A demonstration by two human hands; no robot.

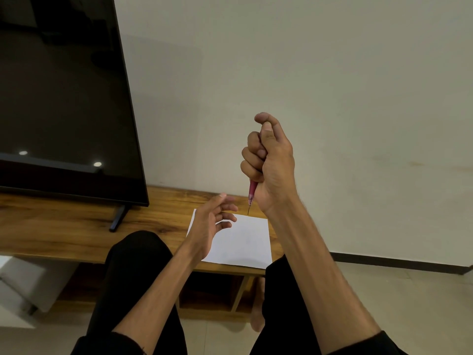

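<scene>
Pencil [253, 191] hangs tip-down in the right hand [272, 162], fingers curled round it in a fist, above the far edge of the paper [247, 242] on the desk [76, 226]. Left hand [206, 228] hovers over the paper's left side, fingers spread. Likely best: press it flat there, then take a writing grip.

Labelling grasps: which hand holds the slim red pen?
The right hand, fingers curled round the slim red pen, tip down; the left hand is open, holding nothing.
</scene>
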